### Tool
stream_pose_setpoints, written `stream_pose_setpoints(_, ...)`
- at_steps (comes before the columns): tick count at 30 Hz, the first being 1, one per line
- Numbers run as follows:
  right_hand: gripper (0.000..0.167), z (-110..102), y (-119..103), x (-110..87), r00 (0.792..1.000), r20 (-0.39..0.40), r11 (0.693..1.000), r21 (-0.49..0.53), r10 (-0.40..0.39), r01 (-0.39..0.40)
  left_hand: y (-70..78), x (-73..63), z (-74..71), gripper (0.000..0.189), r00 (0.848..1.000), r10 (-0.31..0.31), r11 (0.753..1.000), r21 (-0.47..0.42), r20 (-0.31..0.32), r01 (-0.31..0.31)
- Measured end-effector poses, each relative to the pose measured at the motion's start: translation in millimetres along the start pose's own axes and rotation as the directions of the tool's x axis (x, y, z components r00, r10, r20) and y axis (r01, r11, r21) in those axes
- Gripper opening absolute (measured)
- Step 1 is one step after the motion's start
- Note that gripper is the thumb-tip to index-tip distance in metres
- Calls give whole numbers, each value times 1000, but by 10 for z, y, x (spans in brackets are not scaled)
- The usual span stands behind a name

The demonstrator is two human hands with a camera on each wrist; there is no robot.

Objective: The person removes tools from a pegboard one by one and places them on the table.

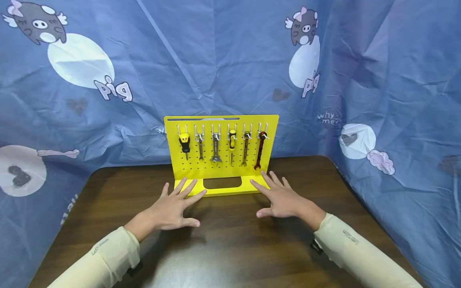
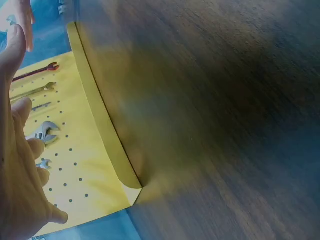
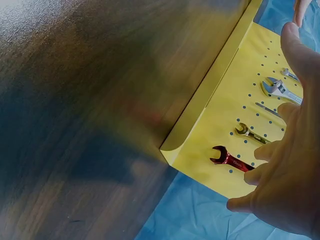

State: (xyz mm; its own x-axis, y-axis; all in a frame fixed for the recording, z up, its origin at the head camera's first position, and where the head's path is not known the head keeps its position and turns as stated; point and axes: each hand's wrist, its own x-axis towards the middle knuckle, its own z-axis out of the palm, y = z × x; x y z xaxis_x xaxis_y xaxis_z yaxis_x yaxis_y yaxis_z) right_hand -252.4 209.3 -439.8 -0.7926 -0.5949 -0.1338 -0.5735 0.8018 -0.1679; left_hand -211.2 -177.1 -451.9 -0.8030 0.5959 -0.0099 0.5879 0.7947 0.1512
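A yellow pegboard stand [image 1: 196,172] stands on the table with tools hung in a row from metal hooks. From left to right hang a black-and-yellow screwdriver [image 1: 185,144], a small wrench [image 1: 201,149], an adjustable wrench [image 1: 215,149], a yellow-handled screwdriver [image 1: 232,141], a brass-toned wrench [image 1: 245,149] and a red wrench [image 1: 260,150]. My left hand [image 1: 173,210], fingers spread and holding nothing, is in front of the stand's left end. Likewise spread and holding nothing, my right hand [image 1: 282,200] is by the right end, its fingertips overlapping the base in the head view.
The dark wooden table [image 1: 230,248] has rounded far corners. Blue cloth [image 1: 230,60] printed with pigs hangs behind it and along both sides. The stand's base has a wide cut-out, and its front lip [image 2: 107,130] faces me.
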Motion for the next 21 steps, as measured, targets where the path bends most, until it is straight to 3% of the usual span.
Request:
stream_pose_setpoints(7,99,-28,-26,75,1000,-15,1000,27,-10,11,17,16,50,88,1000,-7,1000,-14,-1,7)
stream_pose_setpoints(12,91,-96,16,132,992,-123,1000,2,-31,31,75,119,85,89,1000,-15,999,-38,-15,14)
stream_pose_setpoints(15,76,-157,51,158,977,-212,999,36,-19,27,125,221,111,88,999,-22,996,-82,-24,20)
stream_pose_setpoints(18,58,-195,79,198,956,-292,991,132,21,18,169,325,141,84,999,-22,991,-131,-40,17)
stream_pose_setpoints(21,33,-218,105,271,912,-401,963,269,85,29,188,426,161,77,996,-27,988,-154,-89,13)
